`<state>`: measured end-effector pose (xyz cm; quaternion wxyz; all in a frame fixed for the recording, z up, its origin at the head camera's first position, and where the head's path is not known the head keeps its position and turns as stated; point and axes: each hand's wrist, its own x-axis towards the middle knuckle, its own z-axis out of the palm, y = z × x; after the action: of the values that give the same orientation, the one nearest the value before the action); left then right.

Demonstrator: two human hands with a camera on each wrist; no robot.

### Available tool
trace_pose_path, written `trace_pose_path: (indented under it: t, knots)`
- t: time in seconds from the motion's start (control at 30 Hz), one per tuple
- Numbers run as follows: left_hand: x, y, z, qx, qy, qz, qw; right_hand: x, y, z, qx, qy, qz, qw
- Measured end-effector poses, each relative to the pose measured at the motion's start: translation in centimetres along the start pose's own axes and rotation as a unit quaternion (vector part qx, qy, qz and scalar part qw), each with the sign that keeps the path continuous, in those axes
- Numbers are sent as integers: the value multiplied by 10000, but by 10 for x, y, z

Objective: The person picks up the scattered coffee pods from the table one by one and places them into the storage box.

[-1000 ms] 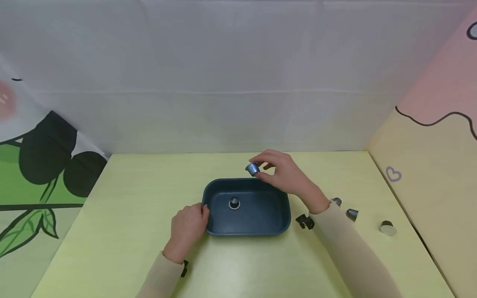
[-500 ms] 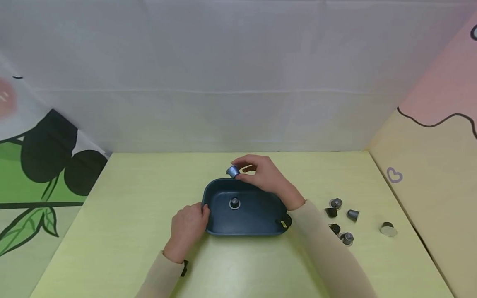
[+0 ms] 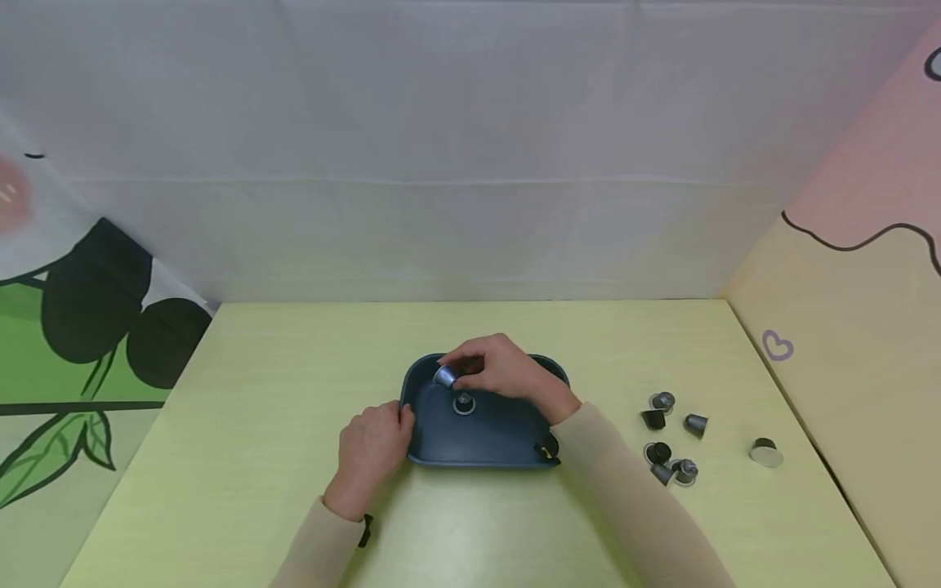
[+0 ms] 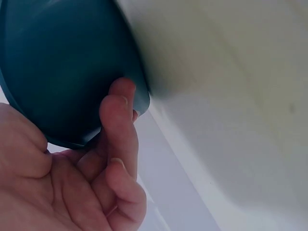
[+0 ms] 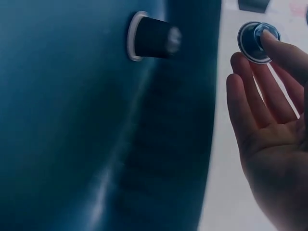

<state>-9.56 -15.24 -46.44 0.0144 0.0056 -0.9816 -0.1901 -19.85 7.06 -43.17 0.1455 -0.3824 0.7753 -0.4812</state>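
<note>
A dark blue rectangular tray [image 3: 470,447] sits mid-table in the head view. My left hand [image 3: 373,445] grips its left wall, thumb at the rim and curled fingers against the outer side [image 4: 62,57] in the left wrist view. Thumb and fingers of my right hand [image 3: 503,369] pinch a shiny blue coffee capsule [image 3: 445,376] over the tray's back left part. Below that capsule, a dark capsule with a pale rim [image 3: 464,402] stands rim-down on the tray floor. The right wrist view shows the pinched capsule [image 5: 248,43] by its rim and the standing dark capsule [image 5: 154,38].
To the right of the tray several loose capsules lie on the pale yellow table, among them a grey one [image 3: 695,424], a black one [image 3: 657,452] and one with a pale lid [image 3: 767,453] farther right. A white wall [image 3: 470,237] rises behind the table.
My right hand has carried the blue capsule leftward, then down and nearer over the tray. The loose capsules once behind the right sleeve now show. My left hand keeps its grip in place.
</note>
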Motion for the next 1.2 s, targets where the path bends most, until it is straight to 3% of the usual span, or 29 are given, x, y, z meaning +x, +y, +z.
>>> trace_pose_path:
  t: [0.27,0.4,0.9,1.2]
  knots:
    - [0,0,0,62,48,-6,10000,6,11,17,-1290,-485,354,9898]
    - [-1,1,-1,70,14,-40,10000,8,13,21,-1403,-591,523,9870]
    - [0,1,0,85,-52,-50,9999,7,17,21,-1259,-611,673,9879]
    - [1,1,1,105,-6,-48,9999,6,13,15,-458,-372,548,9967]
